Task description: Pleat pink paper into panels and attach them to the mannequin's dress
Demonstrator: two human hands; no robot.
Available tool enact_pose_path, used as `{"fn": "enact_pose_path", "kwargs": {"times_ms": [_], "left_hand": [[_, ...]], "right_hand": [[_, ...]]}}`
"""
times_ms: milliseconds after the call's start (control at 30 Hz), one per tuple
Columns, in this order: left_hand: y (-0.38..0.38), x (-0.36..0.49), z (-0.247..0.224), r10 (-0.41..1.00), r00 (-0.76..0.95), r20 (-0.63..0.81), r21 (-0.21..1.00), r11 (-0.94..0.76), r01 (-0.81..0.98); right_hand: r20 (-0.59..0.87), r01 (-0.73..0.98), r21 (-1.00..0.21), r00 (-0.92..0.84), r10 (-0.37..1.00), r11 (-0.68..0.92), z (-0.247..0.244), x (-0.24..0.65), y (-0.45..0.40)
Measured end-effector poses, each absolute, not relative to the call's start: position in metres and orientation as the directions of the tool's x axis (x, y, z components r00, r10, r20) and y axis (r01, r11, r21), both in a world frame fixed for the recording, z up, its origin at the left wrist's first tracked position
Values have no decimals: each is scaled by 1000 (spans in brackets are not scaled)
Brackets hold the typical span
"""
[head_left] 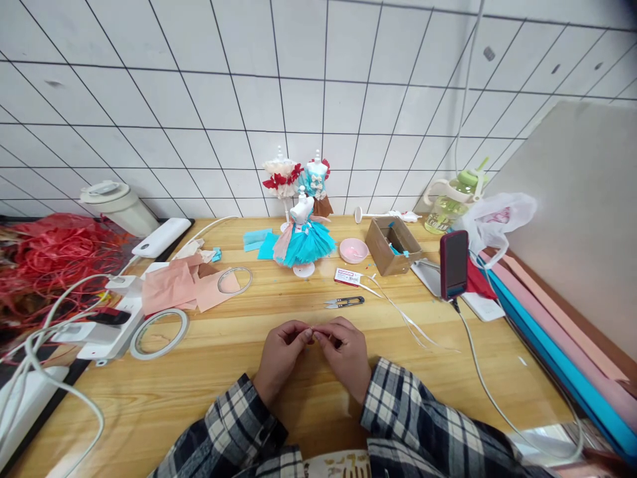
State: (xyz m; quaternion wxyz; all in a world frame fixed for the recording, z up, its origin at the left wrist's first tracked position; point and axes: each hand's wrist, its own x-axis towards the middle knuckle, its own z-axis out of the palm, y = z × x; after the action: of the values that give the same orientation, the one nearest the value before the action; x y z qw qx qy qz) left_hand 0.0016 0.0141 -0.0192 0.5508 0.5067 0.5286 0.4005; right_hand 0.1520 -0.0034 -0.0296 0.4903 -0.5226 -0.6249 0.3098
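Note:
My left hand (284, 353) and my right hand (346, 350) meet fingertip to fingertip over the front of the wooden table. Thumb and forefinger are pinched on each; whatever sits between them is too small or hidden to name. Just beyond lie thread snips (344, 303) with dark handles. A small white-and-red labelled card (347, 277) rests behind them, with thin white ribbon (405, 317) trailing to the right. Farther back stands a miniature dress form (301, 211) wearing a turquoise tulle skirt (307, 244).
Two more dressed forms stand behind, near the tiled wall. A pink bowl (353, 250) and cardboard box (393, 245) sit right of centre. At left are peach fabric (172, 284), tape rolls (159, 334) and a power strip (112, 328). A phone-like device (454, 264) stands right.

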Motion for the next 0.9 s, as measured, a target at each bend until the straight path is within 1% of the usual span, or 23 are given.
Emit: {"fn": "enact_pose_path", "kwargs": {"times_ms": [167,367,500,633,700,900], "left_hand": [[14,0,-17,967,161,-196,978,181,101],[19,-5,-20,948,226,-225,973,207,100],[22,-5,-19,947,223,-232,972,215,98],[21,0,-15,963,159,-217,962,184,203],[20,2,-13,970,132,-206,954,169,248],[17,3,-14,974,120,-193,927,141,348]], "right_hand": [[302,358,-893,24,953,274,-28,153,-4],[363,439,-824,-75,929,357,-33,156,-6],[358,483,-800,-91,929,355,-37,156,-7],[313,504,-807,-76,947,308,-34,156,-6],[298,539,-792,-70,952,287,-32,157,-5],[345,625,-707,-104,933,332,-31,162,-4]]}}
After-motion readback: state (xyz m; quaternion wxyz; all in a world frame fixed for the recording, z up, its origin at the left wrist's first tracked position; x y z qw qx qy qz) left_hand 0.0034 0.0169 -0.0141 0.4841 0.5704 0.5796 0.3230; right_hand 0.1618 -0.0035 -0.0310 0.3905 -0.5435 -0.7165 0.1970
